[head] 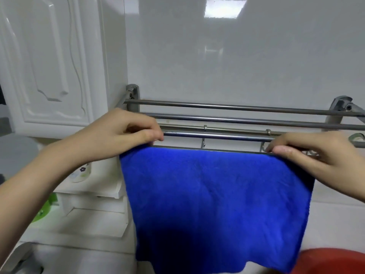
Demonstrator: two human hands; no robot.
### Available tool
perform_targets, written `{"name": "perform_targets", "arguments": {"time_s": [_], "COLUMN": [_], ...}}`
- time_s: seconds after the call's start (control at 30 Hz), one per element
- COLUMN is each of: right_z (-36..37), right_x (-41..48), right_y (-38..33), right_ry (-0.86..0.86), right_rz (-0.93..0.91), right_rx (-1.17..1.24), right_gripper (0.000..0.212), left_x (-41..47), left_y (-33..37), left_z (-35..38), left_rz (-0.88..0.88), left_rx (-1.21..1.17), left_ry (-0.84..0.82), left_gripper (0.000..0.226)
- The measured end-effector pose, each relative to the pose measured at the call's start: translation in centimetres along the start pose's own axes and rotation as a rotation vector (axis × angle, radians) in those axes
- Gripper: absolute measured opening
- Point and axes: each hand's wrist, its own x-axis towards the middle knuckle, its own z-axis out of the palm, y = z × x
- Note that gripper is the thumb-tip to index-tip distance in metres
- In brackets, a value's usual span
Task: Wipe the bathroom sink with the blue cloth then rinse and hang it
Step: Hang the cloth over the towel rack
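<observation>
The blue cloth hangs flat over the front bar of a steel towel rack on the white tiled wall. My left hand pinches the cloth's top left corner at the bar. At the top right corner, my right hand pinches the cloth in the same way. The cloth drops straight down, spread wide between both hands. Its lower edge reaches almost to the bottom of the view. The sink basin itself is barely visible.
A white cabinet door stands at the left, with white shelves below holding a flowered cup and a green item. A metal faucet shows at bottom left. A red basin sits at bottom right. Small hooks hang under the rack.
</observation>
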Motion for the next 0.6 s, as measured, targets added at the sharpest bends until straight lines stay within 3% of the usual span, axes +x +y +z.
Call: {"name": "perform_targets", "arguments": {"time_s": [0.07, 0.13, 0.27, 0.37, 0.5, 0.6], "right_z": [0.2, 0.5, 0.2, -0.7, -0.7, -0.7], "right_x": [-0.8, -1.3, -0.3, 1.3, 1.6, 0.8], "right_y": [-0.4, -0.5, -0.5, 0.0, 1.0, 0.5], "right_ry": [-0.052, -0.043, 0.124, 0.213, -0.023, 0.001], "right_rz": [0.011, 0.004, 0.035, 0.102, 0.130, 0.091], "right_rx": [-0.017, -0.073, -0.099, -0.057, -0.005, -0.009], "right_gripper": [0.030, 0.026, 0.029, 0.016, 0.013, 0.013], "left_x": [-1.6, -2.6, -1.4, 0.2, 0.6, -0.5], "left_y": [0.1, 0.2, -0.1, -0.3, -0.1, -0.5], "left_z": [0.2, 0.6, 0.2, -0.9, -0.4, 0.0], "left_rz": [0.015, 0.030, -0.015, -0.024, 0.037, -0.016], "left_rx": [0.077, 0.173, 0.136, 0.164, 0.240, 0.122], "left_ry": [0.009, 0.057, 0.171, 0.204, 0.088, 0.125], "left_gripper": [0.021, 0.020, 0.013, 0.012, 0.008, 0.010]}}
